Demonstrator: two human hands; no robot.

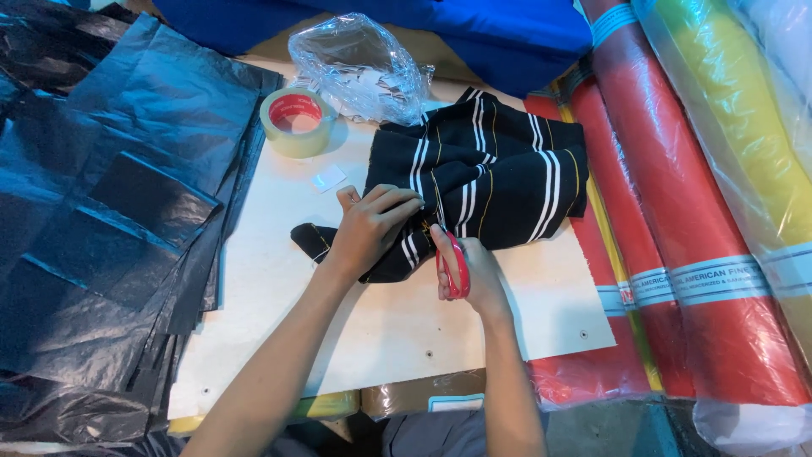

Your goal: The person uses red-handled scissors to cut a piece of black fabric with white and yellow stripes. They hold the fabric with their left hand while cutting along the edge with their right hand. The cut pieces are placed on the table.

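Left hand [370,227] presses flat, fingers spread, on the striped black cloth [491,173]; right hand [467,269] grips red scissors [450,258] cutting into it.

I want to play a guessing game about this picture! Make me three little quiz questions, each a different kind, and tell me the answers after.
1. True or false: the right hand holds scissors with red handles.
2. What does the left hand press flat on the white board?
A. a roll of tape
B. black striped cloth
C. a plastic bag
3. Fill in: the roll of tape lies beside a crumpled clear ____ bag.

Key
1. True.
2. B, the black striped cloth.
3. Plastic.
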